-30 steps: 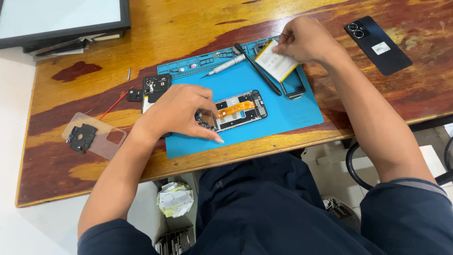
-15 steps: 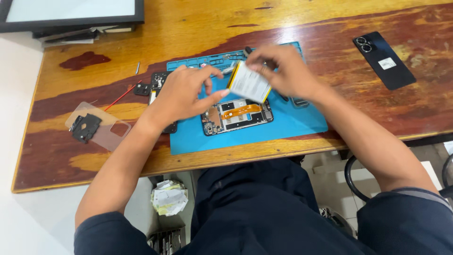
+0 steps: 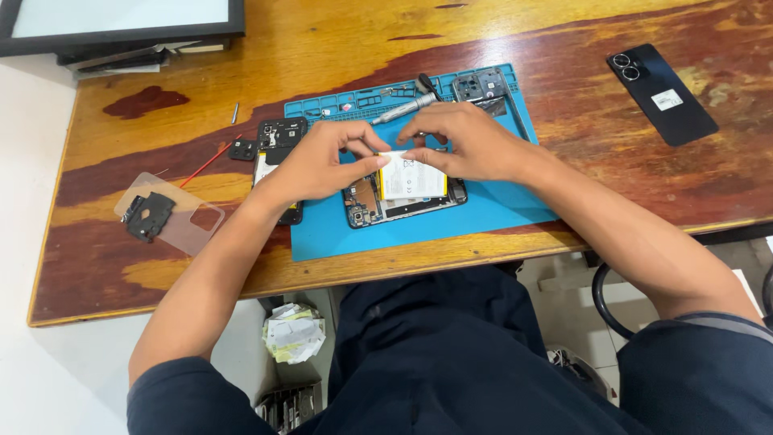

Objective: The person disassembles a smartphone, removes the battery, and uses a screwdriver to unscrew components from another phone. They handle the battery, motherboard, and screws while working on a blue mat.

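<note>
Two hands, left hand (image 3: 318, 165) and right hand (image 3: 467, 145), pinch a white battery (image 3: 412, 176) over the blue mat (image 3: 451, 221); worn wooden table (image 3: 338, 40).

Worn wooden table (image 3: 564, 48), pale floor (image 3: 32, 387)

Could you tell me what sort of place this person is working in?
Probably a phone repair bench. On a worn wooden table lies a blue work mat with an opened phone, a battery held by both hands, and a screwdriver; a dark phone lies aside.
</note>
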